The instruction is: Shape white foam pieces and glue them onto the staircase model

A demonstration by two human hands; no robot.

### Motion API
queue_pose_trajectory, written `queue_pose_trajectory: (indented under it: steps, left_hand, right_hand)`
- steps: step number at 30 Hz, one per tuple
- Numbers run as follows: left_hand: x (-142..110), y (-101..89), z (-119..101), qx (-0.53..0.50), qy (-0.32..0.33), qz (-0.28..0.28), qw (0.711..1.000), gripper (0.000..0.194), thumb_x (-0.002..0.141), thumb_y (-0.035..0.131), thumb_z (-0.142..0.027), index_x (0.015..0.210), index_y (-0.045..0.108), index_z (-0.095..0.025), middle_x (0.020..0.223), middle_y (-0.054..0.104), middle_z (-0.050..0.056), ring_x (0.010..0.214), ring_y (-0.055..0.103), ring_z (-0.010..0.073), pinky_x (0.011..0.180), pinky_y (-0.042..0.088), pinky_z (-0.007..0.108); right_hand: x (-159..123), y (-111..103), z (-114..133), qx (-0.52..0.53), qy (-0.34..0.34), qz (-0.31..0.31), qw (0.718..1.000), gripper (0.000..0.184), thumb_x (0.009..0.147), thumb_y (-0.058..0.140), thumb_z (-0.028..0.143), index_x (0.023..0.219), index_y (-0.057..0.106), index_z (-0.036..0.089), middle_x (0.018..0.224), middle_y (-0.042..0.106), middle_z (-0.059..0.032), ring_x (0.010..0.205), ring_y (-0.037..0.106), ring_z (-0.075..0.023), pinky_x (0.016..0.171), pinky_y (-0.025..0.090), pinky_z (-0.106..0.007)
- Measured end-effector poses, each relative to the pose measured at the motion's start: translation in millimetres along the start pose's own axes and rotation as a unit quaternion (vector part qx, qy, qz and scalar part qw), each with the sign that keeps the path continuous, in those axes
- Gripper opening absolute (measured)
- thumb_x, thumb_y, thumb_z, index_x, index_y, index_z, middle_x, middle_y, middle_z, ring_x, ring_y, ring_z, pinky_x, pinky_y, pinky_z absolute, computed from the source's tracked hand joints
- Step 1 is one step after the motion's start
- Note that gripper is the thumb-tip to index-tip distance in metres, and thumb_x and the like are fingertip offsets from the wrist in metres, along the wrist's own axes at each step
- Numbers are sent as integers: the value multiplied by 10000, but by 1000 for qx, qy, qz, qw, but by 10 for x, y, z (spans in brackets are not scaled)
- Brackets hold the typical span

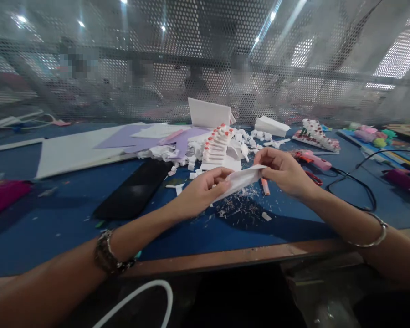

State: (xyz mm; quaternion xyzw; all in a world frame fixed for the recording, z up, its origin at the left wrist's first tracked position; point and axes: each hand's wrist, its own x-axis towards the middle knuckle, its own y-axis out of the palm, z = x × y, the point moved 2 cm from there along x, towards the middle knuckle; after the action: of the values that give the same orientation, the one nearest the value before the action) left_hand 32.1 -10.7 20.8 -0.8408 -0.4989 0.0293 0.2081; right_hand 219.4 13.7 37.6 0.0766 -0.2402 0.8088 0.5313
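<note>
Between my two hands stretches a strip of white paper (241, 180), held above the blue tabletop. My left hand (207, 187) pinches its near left end between thumb and fingers. At the far right end, the thumb and fingertips of my right hand (282, 171) close on it. Just beyond the strip stands a small white stepped model (215, 148) with red tips along its steps. White crumbs and shavings (241, 207) lie scattered below the strip. An orange-handled cutter (265, 186), partly hidden, rests beneath my right hand.
A black phone (135, 189) lies left of my hands, near white and lilac sheets (85, 148). Crumpled white scraps (157, 151) surround the model. To the right are a pink glue gun (312, 159) with a black cable (358, 177), and another white-and-red model (316, 135). Perforated metal (177, 54) rises behind.
</note>
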Motion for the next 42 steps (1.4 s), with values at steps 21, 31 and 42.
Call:
queue_pose_trajectory:
  steps: [21, 31, 42]
  left_hand:
    - [-64, -385, -139, 117, 40, -133, 983, 296, 772, 536, -311, 1030, 474, -181, 772, 517, 2, 641, 502, 102, 569, 417, 190]
    - [-268, -67, 41, 256, -29, 74, 963, 269, 795, 465, -289, 966, 661, -222, 903, 671, 9, 799, 603, 152, 735, 432, 227]
    - [-378, -96, 119, 117, -120, 4, 986, 349, 738, 547, -273, 1080, 595, -221, 1016, 660, -10, 899, 592, 176, 790, 436, 262]
  right_hand:
    - [66, -403, -134, -153, 48, -19, 987, 183, 625, 437, 84, 782, 498, 154, 609, 505, 36, 516, 450, -65, 473, 339, -186]
    - [48, -75, -102, -449, -76, 33, 889, 287, 712, 446, 82, 995, 478, 123, 980, 529, -114, 949, 464, -223, 816, 366, -360]
    - [-250, 501, 43, -502, -304, 160, 793, 211, 829, 473, 323, 890, 528, 128, 862, 578, -75, 786, 500, -177, 709, 383, -304]
